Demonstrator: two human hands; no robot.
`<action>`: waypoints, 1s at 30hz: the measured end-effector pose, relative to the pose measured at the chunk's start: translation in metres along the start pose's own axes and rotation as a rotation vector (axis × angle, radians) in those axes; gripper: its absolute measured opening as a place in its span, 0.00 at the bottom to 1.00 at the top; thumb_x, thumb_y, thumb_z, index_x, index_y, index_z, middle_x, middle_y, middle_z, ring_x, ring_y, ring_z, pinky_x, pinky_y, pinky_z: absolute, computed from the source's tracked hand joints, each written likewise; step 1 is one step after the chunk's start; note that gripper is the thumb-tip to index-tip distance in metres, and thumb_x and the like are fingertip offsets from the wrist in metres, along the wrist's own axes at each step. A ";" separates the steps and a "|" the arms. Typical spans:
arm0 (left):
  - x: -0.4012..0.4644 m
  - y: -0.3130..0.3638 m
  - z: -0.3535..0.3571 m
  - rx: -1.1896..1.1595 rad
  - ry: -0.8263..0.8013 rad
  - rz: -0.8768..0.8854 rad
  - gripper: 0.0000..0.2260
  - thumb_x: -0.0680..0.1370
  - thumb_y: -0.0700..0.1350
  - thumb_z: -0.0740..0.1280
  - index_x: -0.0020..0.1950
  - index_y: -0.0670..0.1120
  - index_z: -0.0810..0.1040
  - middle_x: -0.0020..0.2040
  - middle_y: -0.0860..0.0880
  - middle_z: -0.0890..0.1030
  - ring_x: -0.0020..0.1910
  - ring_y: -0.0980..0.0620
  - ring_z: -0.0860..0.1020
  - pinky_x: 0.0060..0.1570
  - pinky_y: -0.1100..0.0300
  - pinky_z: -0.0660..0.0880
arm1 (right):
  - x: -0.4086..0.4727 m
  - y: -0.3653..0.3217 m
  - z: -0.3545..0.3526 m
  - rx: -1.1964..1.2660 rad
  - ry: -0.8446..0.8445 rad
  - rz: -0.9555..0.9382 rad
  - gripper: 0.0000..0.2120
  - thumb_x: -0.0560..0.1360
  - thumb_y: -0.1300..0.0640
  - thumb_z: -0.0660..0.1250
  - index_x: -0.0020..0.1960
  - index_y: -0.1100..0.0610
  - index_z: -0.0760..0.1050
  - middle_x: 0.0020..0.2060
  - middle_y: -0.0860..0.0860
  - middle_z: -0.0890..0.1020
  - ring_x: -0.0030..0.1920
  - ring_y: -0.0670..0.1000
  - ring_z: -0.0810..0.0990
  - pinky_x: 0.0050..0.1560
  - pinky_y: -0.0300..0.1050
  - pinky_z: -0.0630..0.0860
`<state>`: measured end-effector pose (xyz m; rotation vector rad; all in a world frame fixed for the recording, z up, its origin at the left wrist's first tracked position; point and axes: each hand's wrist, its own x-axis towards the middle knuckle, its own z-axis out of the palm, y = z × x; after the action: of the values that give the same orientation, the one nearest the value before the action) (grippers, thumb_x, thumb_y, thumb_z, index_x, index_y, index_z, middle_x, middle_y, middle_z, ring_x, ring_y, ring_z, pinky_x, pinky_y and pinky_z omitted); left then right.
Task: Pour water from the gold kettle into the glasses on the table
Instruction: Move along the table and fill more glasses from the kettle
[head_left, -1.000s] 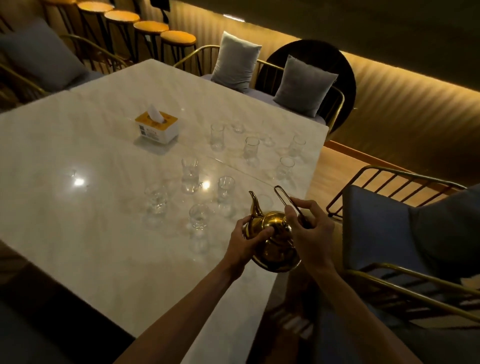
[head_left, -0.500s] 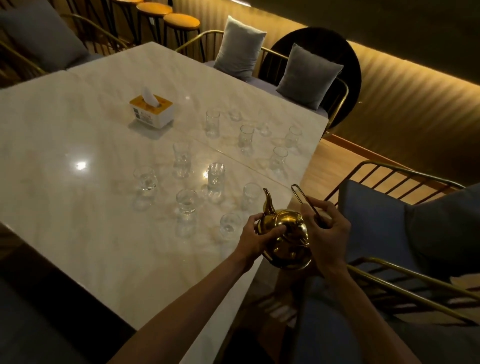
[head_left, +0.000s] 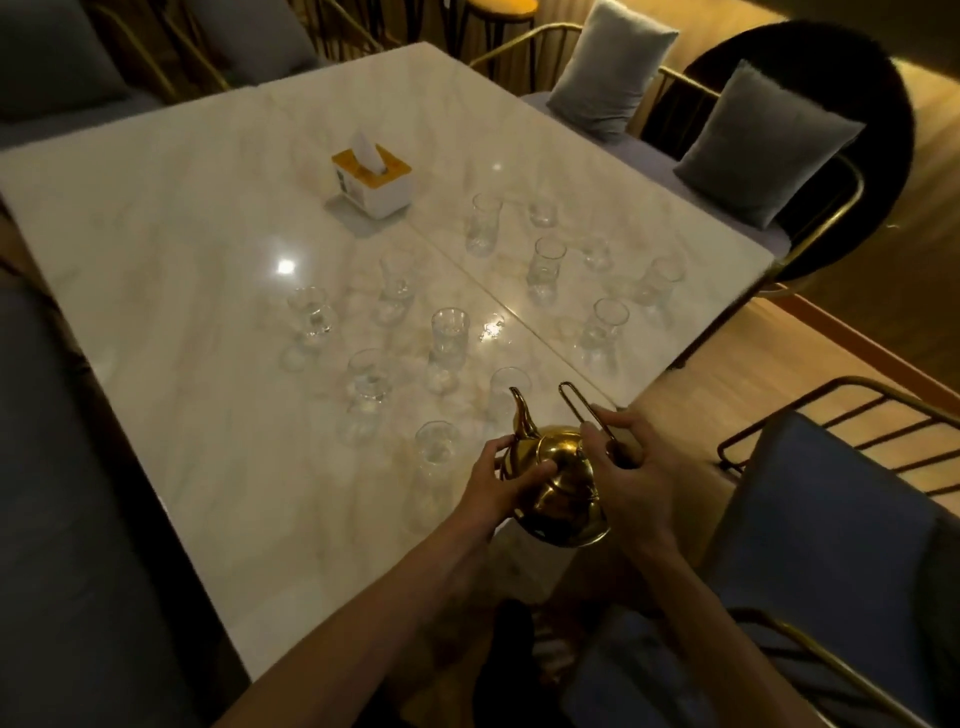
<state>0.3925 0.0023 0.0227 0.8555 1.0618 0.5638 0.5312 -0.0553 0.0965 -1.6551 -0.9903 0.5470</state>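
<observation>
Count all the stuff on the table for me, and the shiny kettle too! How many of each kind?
Glasses: 12
Gold kettle: 1, held in both hands at the table's edge
Tissue box: 1
Total: 14

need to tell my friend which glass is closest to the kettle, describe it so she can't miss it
Start at the marble table and find its near right corner, where two hands hold the gold kettle. The nearest glass stands just left of the kettle's body, beside the left hand. It is the closest of all to the table's near edge.
</observation>
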 end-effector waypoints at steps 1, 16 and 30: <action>0.002 0.001 0.006 -0.016 0.024 -0.007 0.34 0.68 0.51 0.79 0.71 0.54 0.69 0.64 0.49 0.76 0.62 0.44 0.77 0.56 0.42 0.80 | 0.007 0.004 -0.003 0.002 -0.032 0.009 0.11 0.77 0.57 0.71 0.58 0.51 0.77 0.55 0.54 0.84 0.49 0.48 0.86 0.45 0.45 0.85; 0.037 -0.002 0.024 -0.079 0.028 -0.069 0.32 0.71 0.54 0.76 0.71 0.52 0.67 0.64 0.47 0.75 0.59 0.45 0.78 0.42 0.53 0.82 | 0.060 0.006 -0.008 -0.081 -0.213 0.061 0.11 0.79 0.56 0.69 0.60 0.45 0.77 0.45 0.49 0.86 0.43 0.46 0.86 0.48 0.48 0.85; 0.076 -0.004 0.025 -0.129 -0.070 -0.222 0.34 0.68 0.61 0.76 0.69 0.54 0.68 0.64 0.44 0.76 0.59 0.45 0.78 0.48 0.46 0.79 | 0.102 0.010 0.013 -0.281 -0.221 0.124 0.09 0.79 0.50 0.69 0.59 0.44 0.79 0.37 0.49 0.83 0.35 0.47 0.83 0.40 0.47 0.84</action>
<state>0.4456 0.0493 -0.0143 0.6309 1.0294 0.4075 0.5798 0.0354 0.0956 -1.9460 -1.1723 0.7113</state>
